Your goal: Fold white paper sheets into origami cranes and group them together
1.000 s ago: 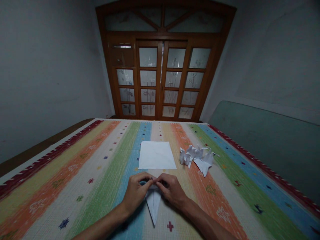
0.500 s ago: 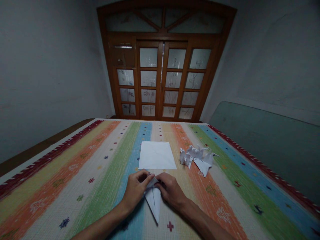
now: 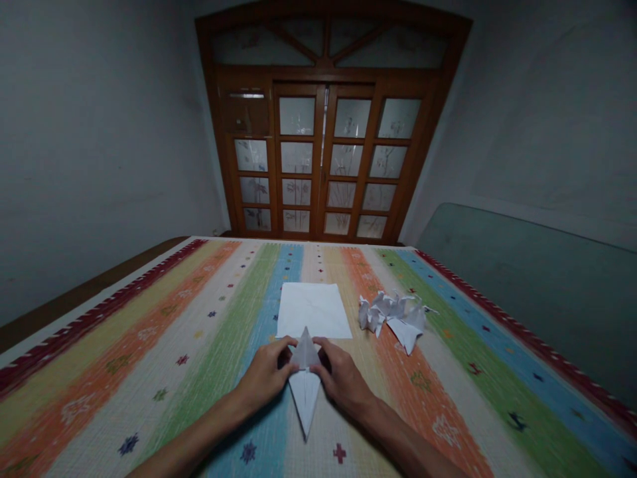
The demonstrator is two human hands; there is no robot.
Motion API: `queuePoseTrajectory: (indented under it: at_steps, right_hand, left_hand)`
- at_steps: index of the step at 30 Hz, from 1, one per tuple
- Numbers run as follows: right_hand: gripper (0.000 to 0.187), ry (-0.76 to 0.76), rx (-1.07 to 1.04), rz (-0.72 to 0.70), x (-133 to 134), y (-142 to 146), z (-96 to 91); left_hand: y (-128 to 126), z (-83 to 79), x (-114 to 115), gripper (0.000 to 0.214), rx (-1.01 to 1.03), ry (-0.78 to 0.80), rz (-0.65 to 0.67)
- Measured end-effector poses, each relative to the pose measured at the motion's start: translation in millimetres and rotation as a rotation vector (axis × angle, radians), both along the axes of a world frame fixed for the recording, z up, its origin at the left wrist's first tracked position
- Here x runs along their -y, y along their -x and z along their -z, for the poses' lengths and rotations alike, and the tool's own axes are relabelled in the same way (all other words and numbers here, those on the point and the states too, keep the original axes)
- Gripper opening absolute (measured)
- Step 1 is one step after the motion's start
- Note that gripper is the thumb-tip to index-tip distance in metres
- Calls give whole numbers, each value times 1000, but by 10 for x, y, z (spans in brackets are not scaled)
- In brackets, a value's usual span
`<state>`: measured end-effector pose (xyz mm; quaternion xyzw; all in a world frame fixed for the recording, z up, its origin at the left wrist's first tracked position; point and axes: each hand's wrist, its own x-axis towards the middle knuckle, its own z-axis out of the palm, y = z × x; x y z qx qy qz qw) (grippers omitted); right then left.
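The folded paper (image 3: 305, 395), a narrow kite shape pointed at both ends, is located at the near middle of the striped tablecloth (image 3: 199, 392), between the two hands. Its far tip overlaps, in view, the near edge of a flat white sheet (image 3: 313, 309); whether the two touch cannot be told. The left hand (image 3: 269, 370) pinches the left edge at the widest part between thumb and fingers. The right hand (image 3: 343, 373) pinches the right edge in the same manner. The undersides of the grips are hidden. A cluster of paper shapes (image 3: 393, 313) lies beyond the right hand, apart from the sheet.

Handling: the folded paper should be very light, stiffer along its layered folds and softer at single flaps. It is unlikely to slip, but may crease or tear under force. Hold at the wide middle edges; avoid pressing the thin tips.
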<state>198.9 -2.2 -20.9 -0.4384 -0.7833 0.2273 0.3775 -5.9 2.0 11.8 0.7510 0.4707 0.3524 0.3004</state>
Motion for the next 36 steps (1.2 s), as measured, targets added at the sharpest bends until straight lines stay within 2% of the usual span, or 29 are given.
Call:
queuePoseTrajectory:
  at_steps: [3,8,11,14,16,25,31,36]
  right_hand:
    - [61,6,2,39,-2,23,49]
    - [66,-22,33,55,-4,46,99]
    - [57,-65,44,46,-3,43,92]
    - [30,-116,107,15,0,35,58]
    - [21,-123,149,7,2,32,29]
    - [20,-127,144,38,9,7,-34]
    - [25,-164,152,-65,-11,2,-2]
    - [39,-137,236,-98,-6,-5,48]
  left_hand:
    - [0,68,-19,31,-16,6,-23]
    - [-9,139,-11,35,-9,4,-64]
    - [-18,149,6,28,-20,-38,-62]
    - [-26,136,23,11,-93,-113,-25]
    - [-27,124,29,11,-134,-151,18]
    - [-5,97,40,7,-276,-182,-16]
    - [-17,115,71,11,-411,-349,6]
    - [-14,158,76,13,-411,-441,28]
